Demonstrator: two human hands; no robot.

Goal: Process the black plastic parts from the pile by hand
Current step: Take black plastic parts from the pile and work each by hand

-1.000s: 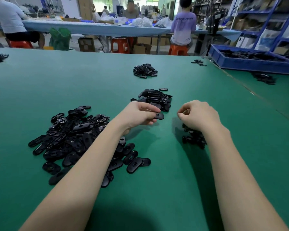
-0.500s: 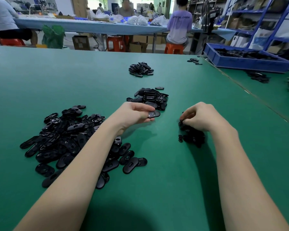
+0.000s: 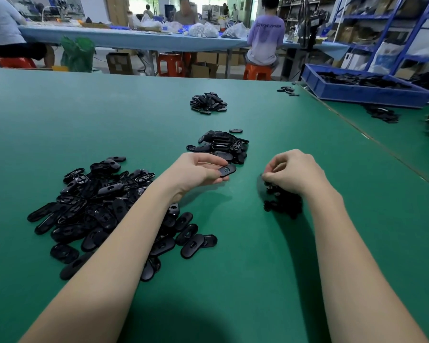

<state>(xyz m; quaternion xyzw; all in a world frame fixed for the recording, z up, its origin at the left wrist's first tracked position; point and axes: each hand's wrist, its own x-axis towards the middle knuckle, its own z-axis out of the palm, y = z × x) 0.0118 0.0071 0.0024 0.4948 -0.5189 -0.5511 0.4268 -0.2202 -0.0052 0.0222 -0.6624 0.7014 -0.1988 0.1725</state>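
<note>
A big pile of flat black oval plastic parts [image 3: 102, 206] lies on the green table [image 3: 233, 280] at the left. My left hand [image 3: 196, 172] pinches one oval black part [image 3: 227, 170] by its end, held just above the table. My right hand [image 3: 292, 170] is curled, its fingertips down on a small heap of tiny black pieces [image 3: 282, 200]; what they hold is hidden. A stack of black parts [image 3: 221, 146] sits just beyond my left hand.
Another small heap of parts [image 3: 208, 102] lies further back. A blue bin [image 3: 362, 86] with black parts stands at the far right, on the adjoining table. People sit on orange stools at a long blue table behind.
My right hand has dropped from above the table onto the small heap of tiny pieces. My left hand keeps hold of the oval part in about the same place.
</note>
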